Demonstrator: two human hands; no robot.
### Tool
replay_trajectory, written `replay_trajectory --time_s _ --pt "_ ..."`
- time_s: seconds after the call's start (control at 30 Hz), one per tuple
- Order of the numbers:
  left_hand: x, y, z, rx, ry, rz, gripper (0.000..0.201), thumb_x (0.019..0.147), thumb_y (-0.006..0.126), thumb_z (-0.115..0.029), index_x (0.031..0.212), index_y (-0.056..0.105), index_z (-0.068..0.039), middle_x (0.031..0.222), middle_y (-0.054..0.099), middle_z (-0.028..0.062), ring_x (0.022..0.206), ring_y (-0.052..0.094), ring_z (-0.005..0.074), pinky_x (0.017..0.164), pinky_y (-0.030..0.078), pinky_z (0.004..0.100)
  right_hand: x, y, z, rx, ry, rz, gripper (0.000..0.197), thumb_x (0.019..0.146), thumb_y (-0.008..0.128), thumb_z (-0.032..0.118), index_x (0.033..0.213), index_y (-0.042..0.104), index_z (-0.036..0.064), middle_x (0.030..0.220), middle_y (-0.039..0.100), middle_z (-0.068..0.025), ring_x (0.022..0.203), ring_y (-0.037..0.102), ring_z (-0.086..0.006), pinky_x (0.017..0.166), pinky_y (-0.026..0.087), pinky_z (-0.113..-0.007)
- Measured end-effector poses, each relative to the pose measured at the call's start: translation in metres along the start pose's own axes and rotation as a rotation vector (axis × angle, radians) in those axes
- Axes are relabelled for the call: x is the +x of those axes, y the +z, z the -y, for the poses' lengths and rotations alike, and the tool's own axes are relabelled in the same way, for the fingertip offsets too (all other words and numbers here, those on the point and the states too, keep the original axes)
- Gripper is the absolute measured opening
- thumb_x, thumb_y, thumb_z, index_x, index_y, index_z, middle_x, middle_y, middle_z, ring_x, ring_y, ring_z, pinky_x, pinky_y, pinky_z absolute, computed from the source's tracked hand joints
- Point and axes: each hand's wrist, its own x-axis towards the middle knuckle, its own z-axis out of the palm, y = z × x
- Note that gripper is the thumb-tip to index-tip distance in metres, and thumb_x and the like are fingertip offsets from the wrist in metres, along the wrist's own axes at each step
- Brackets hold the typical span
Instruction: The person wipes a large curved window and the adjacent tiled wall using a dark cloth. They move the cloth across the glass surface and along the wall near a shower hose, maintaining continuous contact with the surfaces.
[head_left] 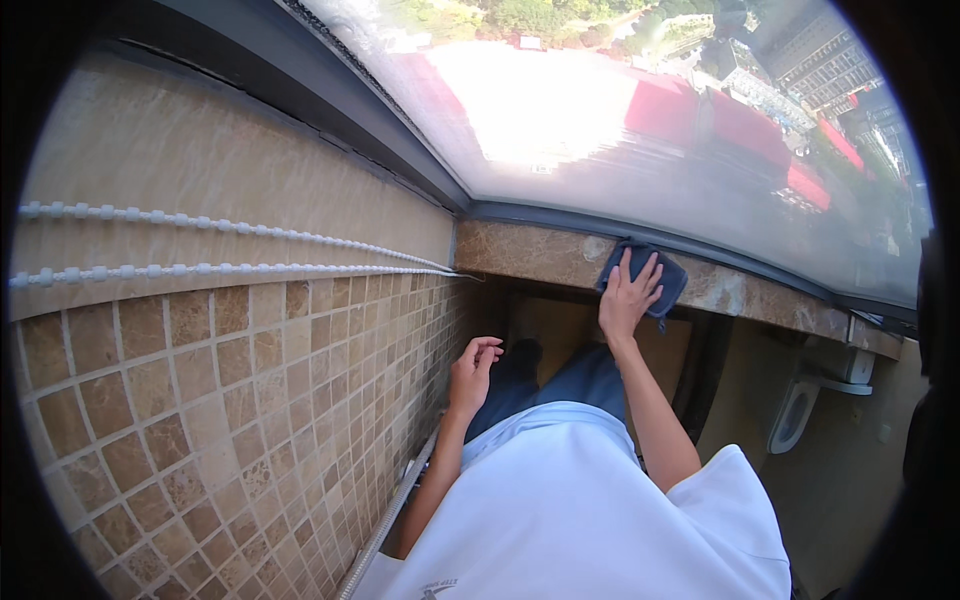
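My right hand (pixel 628 297) rests on a dark blue cloth (pixel 671 284), its fingers spread and lying flat over it. The cloth lies on the brown marble windowsill (pixel 535 250), close against the window frame, and one corner hangs over the sill's near edge. Part of the cloth is hidden under the palm. My left hand (pixel 474 372) hangs in the air beside the tiled wall, holding nothing. Its fingers are loosely bent and a little apart.
A mosaic-tiled wall (pixel 215 410) runs along my left, with two white beaded blind cords (pixel 240 227) in front of it. The large window (pixel 560 180) slopes up ahead. At the right, lower down, stands a toilet (pixel 795 415).
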Motion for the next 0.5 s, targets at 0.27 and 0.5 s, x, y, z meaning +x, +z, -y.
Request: replay_trajectory --time_s 0.27,0.5 --pt "-0.015 0.012 0.016 0.285 -0.020 -0.006 0.022 0.098 0.050 -0.012 0.115 0.061 -0.002 0.095 0.070 0.0098 0.085 0.066 0.0166 0.080 0.051 0.0290 -0.045 0.046 0.218 0.187 -0.369 0.199 0.060 0.085 0.057 0.020 0.144 0.044 0.0194 0.154 0.023 -0.0230 0.144 0.020 -0.0367 0.113 0.016 -0.056" --pt "0.027 0.062 -0.017 0.203 -0.009 0.146 0.022 0.097 0.048 -0.010 0.109 0.064 -0.001 0.096 0.068 0.0085 0.088 0.064 0.0147 0.083 0.050 0.0278 -0.002 -0.021 0.028 0.144 -0.387 0.066 0.046 0.094 0.054 0.032 0.140 0.048 0.0319 0.152 0.034 -0.0114 0.141 0.028 -0.0308 0.113 0.018 -0.053"
